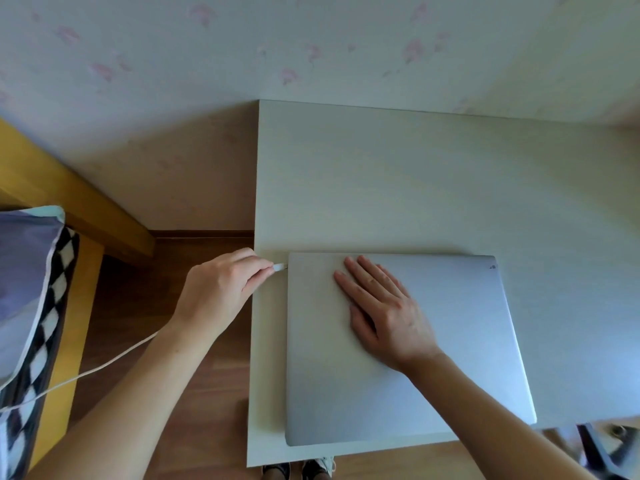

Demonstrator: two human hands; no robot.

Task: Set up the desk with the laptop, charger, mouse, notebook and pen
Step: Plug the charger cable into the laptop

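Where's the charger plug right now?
In the head view, the charger plug is pinched in the left hand at the closed laptop's far left corner, over the desk's left edge.

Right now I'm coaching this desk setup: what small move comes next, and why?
Probably slide the plug right into the laptop edge: the left hand pinches it just beside the far left corner, while the right hand presses the closed lid flat.

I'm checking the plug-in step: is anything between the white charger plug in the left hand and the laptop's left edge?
Nothing visible. The left hand pinches the small white charger plug right at the left edge of the closed silver laptop, near its far corner. The right hand lies flat on the lid, clear of that edge.
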